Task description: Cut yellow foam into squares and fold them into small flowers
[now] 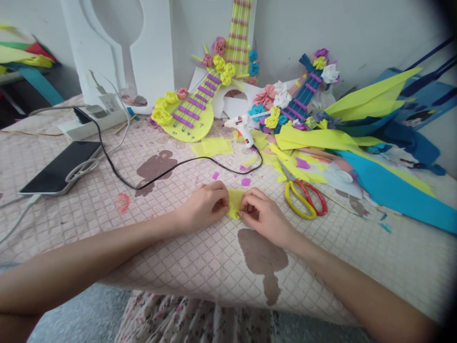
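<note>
Between my two hands is a small piece of yellow crepe paper (235, 197), its near edge crumpled. My left hand (210, 202) pinches its left side, fingers curled. On the right side, the thumb and fingertips of my right hand (266, 214) close on the same paper near the crumpled edge. Both hands rest low over the quilted tablecloth (200, 243). Just to the right of my right hand lie scissors (303, 197) with one yellow and one red handle. A white glue gun (243, 129) lies beyond my hands, its black cord curving leftward.
At the back lean a yellow paper guitar (193, 109) and a blue one (302, 102), both trimmed with paper flowers. Yellow and blue crepe sheets (392, 186) spread over the right side. At left are a phone (62, 166) with cables and a power strip (93, 121).
</note>
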Demonstrator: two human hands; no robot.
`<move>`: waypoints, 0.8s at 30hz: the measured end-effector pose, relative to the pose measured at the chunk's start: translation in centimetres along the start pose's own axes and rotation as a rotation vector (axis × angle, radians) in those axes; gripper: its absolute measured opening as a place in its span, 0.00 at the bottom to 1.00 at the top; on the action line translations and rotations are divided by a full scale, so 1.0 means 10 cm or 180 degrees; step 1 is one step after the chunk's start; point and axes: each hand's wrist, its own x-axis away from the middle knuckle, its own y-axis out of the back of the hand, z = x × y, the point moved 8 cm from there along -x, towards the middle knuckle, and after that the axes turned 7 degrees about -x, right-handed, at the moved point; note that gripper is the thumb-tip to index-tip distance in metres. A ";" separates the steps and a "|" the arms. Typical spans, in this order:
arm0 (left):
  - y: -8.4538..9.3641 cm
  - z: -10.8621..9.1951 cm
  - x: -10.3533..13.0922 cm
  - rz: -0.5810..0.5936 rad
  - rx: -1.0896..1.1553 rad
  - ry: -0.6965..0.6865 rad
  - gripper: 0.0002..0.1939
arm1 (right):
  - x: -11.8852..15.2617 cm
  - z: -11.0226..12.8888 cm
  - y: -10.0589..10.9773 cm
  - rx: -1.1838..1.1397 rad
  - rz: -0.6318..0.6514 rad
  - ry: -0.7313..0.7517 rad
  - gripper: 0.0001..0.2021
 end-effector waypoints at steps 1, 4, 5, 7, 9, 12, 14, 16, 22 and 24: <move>-0.01 0.00 0.00 -0.0020 -0.0033 0.0000 0.03 | 0.00 0.00 0.00 -0.0004 -0.0005 0.0002 0.06; -0.02 0.01 0.01 0.0002 -0.0030 -0.0024 0.02 | 0.01 0.00 0.00 -0.0022 -0.0013 -0.0008 0.06; -0.02 0.01 0.01 0.0032 0.0007 -0.0034 0.02 | 0.01 -0.01 0.00 -0.0028 -0.0004 -0.0013 0.06; -0.01 0.01 0.01 0.0099 0.0102 -0.0043 0.01 | 0.01 -0.01 0.00 -0.0036 0.0021 -0.0020 0.06; 0.00 0.01 0.01 0.0157 0.0181 -0.0046 0.01 | 0.01 -0.02 0.00 -0.0038 0.0043 -0.0029 0.06; 0.01 0.00 0.02 0.0243 0.0263 -0.0097 0.01 | 0.01 -0.01 0.00 -0.0063 0.0056 -0.0039 0.07; 0.00 -0.01 0.02 0.0305 0.0328 -0.0149 0.01 | 0.01 -0.01 0.01 -0.0106 0.0072 -0.0043 0.06; 0.00 -0.01 0.03 0.0328 0.0354 -0.0169 0.02 | 0.01 -0.01 0.02 -0.0150 0.0094 -0.0046 0.06; -0.01 0.01 0.02 0.0195 0.0150 -0.0122 0.02 | 0.01 -0.02 0.03 -0.0100 0.0020 -0.0037 0.06; -0.02 0.03 0.02 0.0144 0.0051 -0.0038 0.02 | 0.00 -0.02 0.02 -0.0071 -0.0034 -0.0021 0.06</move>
